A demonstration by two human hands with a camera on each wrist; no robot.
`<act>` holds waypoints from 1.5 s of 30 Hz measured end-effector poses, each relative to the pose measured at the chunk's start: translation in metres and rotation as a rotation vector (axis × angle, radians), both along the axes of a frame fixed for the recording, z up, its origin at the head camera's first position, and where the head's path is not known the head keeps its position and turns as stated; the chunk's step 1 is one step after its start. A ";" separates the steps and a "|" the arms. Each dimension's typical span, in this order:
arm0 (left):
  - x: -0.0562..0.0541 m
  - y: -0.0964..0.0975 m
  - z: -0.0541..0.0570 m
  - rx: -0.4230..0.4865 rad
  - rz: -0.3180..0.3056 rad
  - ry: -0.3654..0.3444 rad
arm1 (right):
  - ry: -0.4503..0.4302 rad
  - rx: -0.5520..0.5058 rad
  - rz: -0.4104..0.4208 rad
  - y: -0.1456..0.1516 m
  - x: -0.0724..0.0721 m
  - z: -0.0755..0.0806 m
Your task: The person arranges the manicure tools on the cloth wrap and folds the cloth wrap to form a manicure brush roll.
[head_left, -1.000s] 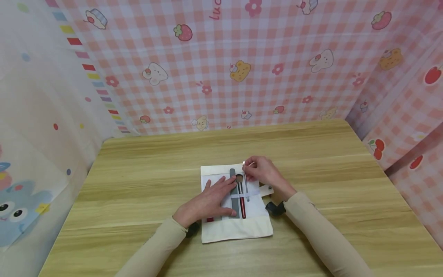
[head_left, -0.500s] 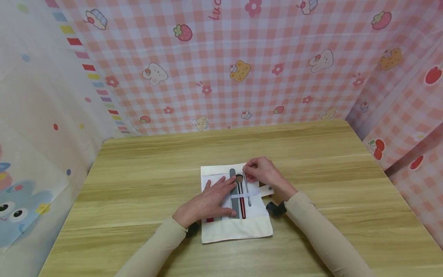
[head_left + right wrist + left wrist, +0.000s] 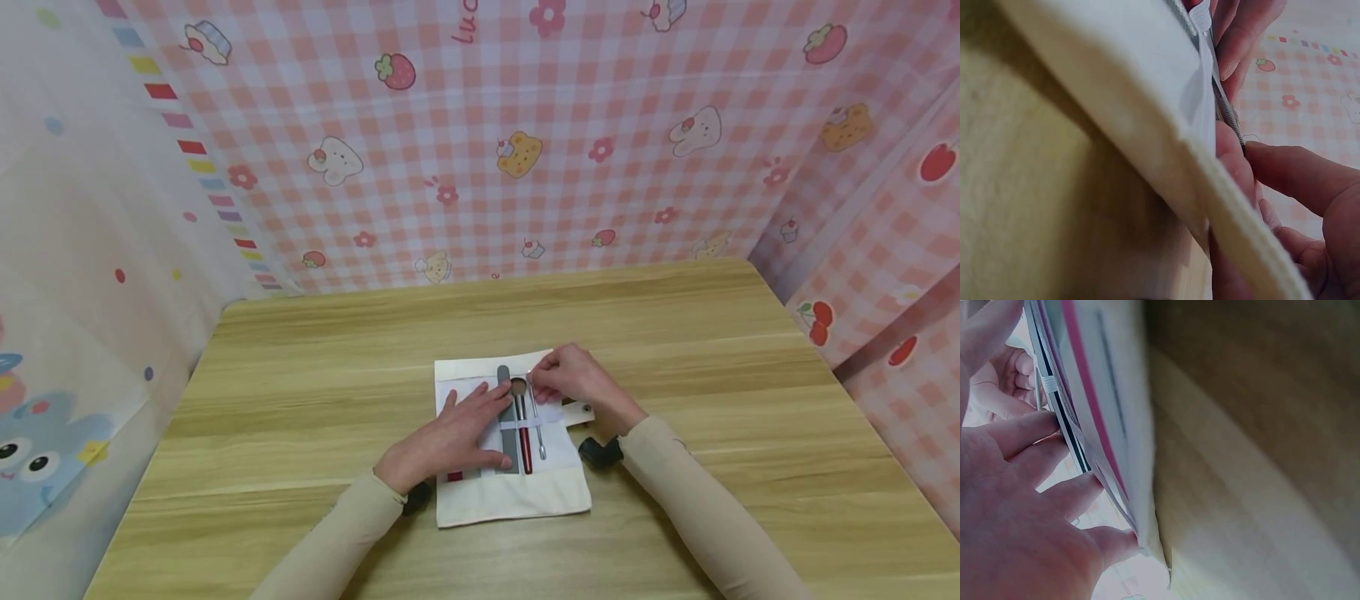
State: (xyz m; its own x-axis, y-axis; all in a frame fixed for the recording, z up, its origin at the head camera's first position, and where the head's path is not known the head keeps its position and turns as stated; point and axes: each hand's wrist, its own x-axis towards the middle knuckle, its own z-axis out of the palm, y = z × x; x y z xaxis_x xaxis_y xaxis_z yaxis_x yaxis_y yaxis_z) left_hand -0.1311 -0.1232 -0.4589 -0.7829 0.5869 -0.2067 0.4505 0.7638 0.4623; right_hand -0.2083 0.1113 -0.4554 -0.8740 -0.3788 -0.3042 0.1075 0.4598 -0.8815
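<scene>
A cream fabric roll-up pouch lies unrolled on the table. My left hand rests on its left part with fingers spread, touching a grey nail file. A makeup brush with a red handle lies beside the file under a white elastic band. My right hand pinches the upper end of a slim metal cuticle pusher, which runs under the band right of the brush. In the right wrist view, thumb and finger hold the pusher's ridged shaft. My left hand hides part of the pouch's contents.
The wooden table spreads around the pouch. A strap with a snap button sticks out from the pouch's right side. Patterned cloth hangs behind the table and at both sides.
The cuticle pusher has slid down through the elastic band, toward the pouch's lower fold. My right hand has moved slightly down with it. My left hand has stayed in place.
</scene>
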 end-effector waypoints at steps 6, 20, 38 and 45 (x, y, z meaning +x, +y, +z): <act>0.000 0.000 0.000 -0.008 0.005 -0.005 | -0.025 0.008 0.011 0.002 0.002 0.000; 0.001 0.000 0.000 -0.001 0.000 0.005 | 0.010 0.029 0.037 0.007 0.002 -0.002; 0.001 0.000 0.001 0.003 -0.002 0.008 | 0.256 0.190 -0.111 0.047 -0.004 0.010; 0.002 0.001 0.002 0.004 0.000 0.001 | 0.302 0.290 -0.053 0.054 -0.004 0.000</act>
